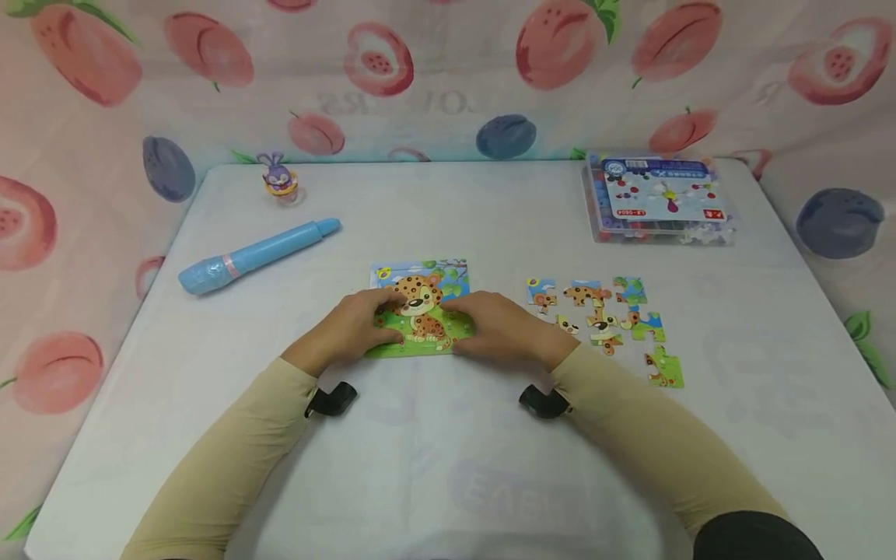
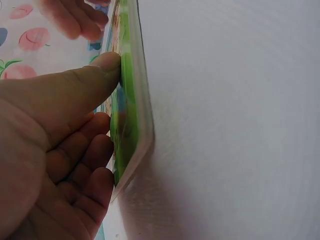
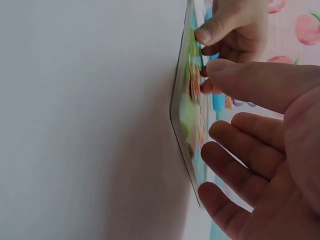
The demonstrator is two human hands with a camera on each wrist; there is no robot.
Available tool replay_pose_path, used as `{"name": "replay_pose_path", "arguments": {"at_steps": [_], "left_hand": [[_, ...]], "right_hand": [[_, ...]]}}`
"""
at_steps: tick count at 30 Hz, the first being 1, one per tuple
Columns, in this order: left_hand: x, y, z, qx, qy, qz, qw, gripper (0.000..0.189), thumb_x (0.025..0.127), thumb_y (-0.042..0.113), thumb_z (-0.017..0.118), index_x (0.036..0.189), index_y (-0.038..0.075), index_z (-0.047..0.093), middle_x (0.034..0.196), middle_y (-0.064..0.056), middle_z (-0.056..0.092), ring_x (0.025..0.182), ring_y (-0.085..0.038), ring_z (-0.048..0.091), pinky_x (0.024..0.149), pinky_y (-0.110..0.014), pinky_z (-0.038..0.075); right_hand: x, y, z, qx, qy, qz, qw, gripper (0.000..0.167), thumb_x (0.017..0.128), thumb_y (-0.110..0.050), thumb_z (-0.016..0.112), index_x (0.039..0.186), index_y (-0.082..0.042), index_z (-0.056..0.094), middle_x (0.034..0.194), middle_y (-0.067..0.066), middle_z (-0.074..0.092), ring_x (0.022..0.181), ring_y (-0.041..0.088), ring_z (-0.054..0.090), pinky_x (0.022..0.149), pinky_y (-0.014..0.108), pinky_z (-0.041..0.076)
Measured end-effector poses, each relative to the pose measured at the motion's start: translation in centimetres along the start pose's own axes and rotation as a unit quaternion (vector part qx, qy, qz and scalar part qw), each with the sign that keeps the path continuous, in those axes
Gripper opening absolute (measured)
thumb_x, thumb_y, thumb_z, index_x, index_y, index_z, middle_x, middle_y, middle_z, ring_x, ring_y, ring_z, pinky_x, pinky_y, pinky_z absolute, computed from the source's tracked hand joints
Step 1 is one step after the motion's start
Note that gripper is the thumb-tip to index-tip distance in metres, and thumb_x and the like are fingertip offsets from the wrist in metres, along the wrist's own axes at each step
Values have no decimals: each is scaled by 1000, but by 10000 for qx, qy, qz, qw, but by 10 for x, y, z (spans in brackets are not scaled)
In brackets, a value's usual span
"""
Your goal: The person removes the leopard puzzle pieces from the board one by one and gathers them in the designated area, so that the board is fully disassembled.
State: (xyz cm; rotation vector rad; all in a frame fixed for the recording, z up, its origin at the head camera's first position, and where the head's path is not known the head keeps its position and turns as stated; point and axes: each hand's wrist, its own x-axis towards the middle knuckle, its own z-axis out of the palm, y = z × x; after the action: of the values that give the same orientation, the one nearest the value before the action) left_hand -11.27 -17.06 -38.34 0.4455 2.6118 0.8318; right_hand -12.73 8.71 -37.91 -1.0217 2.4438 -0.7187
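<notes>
A square jigsaw puzzle board (image 1: 424, 320) with a spotted leopard cub on green grass lies flat on the table, in the middle of the head view. My left hand (image 1: 346, 328) is at its left side; in the left wrist view the thumb and bent fingertips rest on the face of the board (image 2: 131, 82). At the right side, my right hand (image 1: 500, 328) has its thumb and loosely spread fingertips at the picture's edge. The right wrist view shows the board (image 3: 187, 107) edge-on, with those fingers (image 3: 240, 165) relaxed beside it.
Several loose jigsaw pieces (image 1: 605, 327) lie to the right, partly behind the right wrist. A clear plastic box (image 1: 661, 198) of small parts stands at the back right. At the left are a blue tube-shaped toy (image 1: 262, 257) and a small purple figurine (image 1: 278, 179).
</notes>
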Motion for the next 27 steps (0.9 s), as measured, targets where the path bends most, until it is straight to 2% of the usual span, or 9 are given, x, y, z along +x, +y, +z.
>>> {"name": "replay_pose_path", "arguments": {"at_steps": [9,19,27], "left_hand": [[-1,0,0,-2,-14,3,10000,59,88,19,80,139,2,56,136,-13,60,132,-32,49,110,-48,37],[0,-1,-2,68,36,74,9999,59,87,19,80,139,2,56,134,-13,61,129,-32,51,109,-48,39],[0,-1,0,56,9,20,10000,58,88,19,80,139,2,56,135,-13,61,130,-32,51,109,-48,39]], "right_hand": [[20,-10,12,-226,-70,13,9997,58,93,-23,71,144,-1,52,140,13,56,131,31,49,111,44,37],[21,-16,17,-287,150,-17,9995,49,95,-19,68,138,0,56,135,12,59,128,31,50,110,45,37],[21,-17,20,-105,107,9,9999,51,95,-14,67,140,3,53,138,15,57,133,32,47,114,41,34]]}}
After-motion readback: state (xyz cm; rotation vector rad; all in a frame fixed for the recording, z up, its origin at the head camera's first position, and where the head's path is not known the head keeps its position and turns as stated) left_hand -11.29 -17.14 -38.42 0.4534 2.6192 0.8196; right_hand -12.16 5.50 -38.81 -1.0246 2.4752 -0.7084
